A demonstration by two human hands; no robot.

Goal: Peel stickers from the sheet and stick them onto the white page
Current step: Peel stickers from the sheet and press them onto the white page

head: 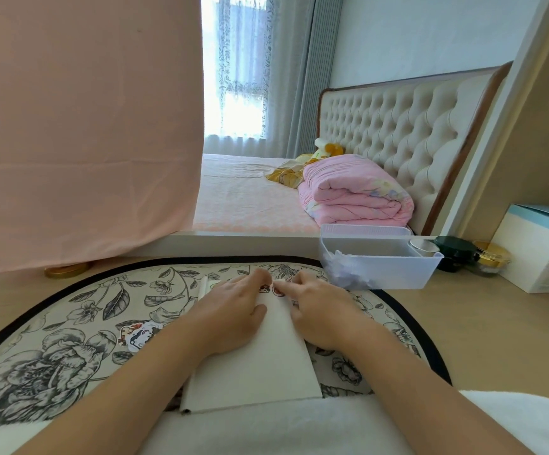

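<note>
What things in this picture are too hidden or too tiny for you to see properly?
Head view, all of it:
- Far end of the white page: covered by the left hand and right hand.
- Small stickers between the fingertips: mostly covered and too small to identify.
- Cartoon sticker sheet: partly behind the left forearm.
- Clear plastic bin: crumpled contents blurred.

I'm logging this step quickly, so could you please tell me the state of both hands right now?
Left hand: open, lying flat on the white page.
Right hand: fingertips pressing a small sticker at the page's far end; grip cannot be told.
</note>
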